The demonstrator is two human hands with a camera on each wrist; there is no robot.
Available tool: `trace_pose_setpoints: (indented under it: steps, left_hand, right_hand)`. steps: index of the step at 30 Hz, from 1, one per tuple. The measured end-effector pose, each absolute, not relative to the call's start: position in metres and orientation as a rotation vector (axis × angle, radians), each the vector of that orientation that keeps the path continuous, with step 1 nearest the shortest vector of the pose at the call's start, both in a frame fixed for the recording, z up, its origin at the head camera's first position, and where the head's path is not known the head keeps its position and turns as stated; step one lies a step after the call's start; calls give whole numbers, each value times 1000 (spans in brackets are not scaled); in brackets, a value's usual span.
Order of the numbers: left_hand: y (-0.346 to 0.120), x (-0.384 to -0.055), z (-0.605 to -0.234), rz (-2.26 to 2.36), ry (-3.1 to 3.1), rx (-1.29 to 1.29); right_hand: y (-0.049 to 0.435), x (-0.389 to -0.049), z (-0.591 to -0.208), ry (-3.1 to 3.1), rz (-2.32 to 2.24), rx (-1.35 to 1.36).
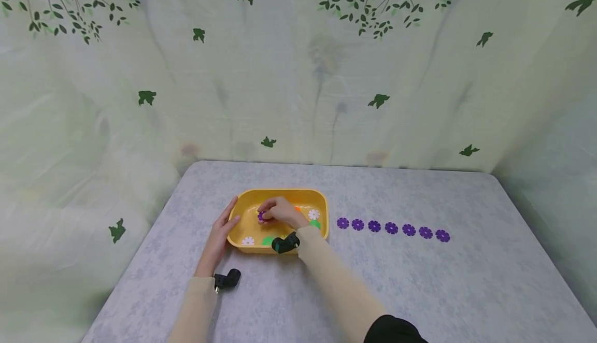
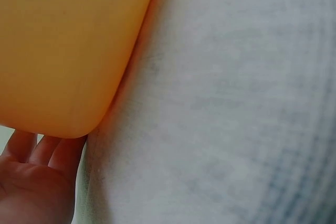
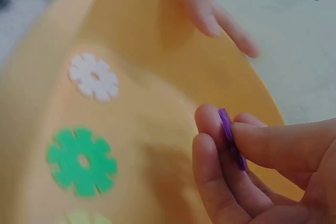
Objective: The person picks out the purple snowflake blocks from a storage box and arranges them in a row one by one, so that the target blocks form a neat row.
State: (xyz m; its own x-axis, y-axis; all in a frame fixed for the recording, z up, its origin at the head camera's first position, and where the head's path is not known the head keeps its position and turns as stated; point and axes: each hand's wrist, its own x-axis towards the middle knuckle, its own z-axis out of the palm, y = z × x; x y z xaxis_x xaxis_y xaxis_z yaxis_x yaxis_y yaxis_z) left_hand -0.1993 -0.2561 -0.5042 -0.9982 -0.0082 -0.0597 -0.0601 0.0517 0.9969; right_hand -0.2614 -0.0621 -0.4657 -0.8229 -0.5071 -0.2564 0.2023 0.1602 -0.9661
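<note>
Inside a yellow tray (image 1: 280, 192), my right hand (image 1: 283, 212) pinches a purple flower-shaped disc (image 3: 232, 140) between thumb and fingertips. The right wrist view shows that disc nearly edge-on, above the tray floor. My left hand (image 1: 219, 237) holds the tray by its left end, thumb over the rim and fingers along the outside wall; in the left wrist view its fingers (image 2: 63, 156) lie against the wall. In the tray lie a white notched disc (image 3: 94, 77), a green notched disc (image 3: 82, 162) and several others, partly hidden by my right arm.
To the right of the tray, several purple flower discs (image 1: 391, 228) lie in a slightly slanting row on the grey table (image 1: 420, 291). A pale curtain (image 1: 289, 73) with printed leaves hangs behind the table and at its sides.
</note>
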Motion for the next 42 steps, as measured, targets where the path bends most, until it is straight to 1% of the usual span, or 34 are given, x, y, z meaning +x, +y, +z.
trace_pose_setpoints:
  steps: [10,16,23,30,34,42]
  left_hand:
    - [-256,-202,-503,2153,2246,-62]
    - [-254,-202,-503,2130,2276,-83]
    - [-253,-203,-502,2134,2281,-84]
    - [-255,-202,-504,2117,2247,-104]
    - [-255,-200,-504,2130,2223,-107]
    - [-254,-199,-502,2106,2234,-111]
  right_hand:
    - [5,-270,-440,1921,-1697,-414]
    - [50,-274,-435,1970,-1674,-365]
    - [106,-270,-440,2027,-1744,-248]
    - [174,-259,-456,2073,-1786,-222]
    - [218,-250,-464,2104,-1805,-181]
    - [298,-224,-477,2208,-1830,31]
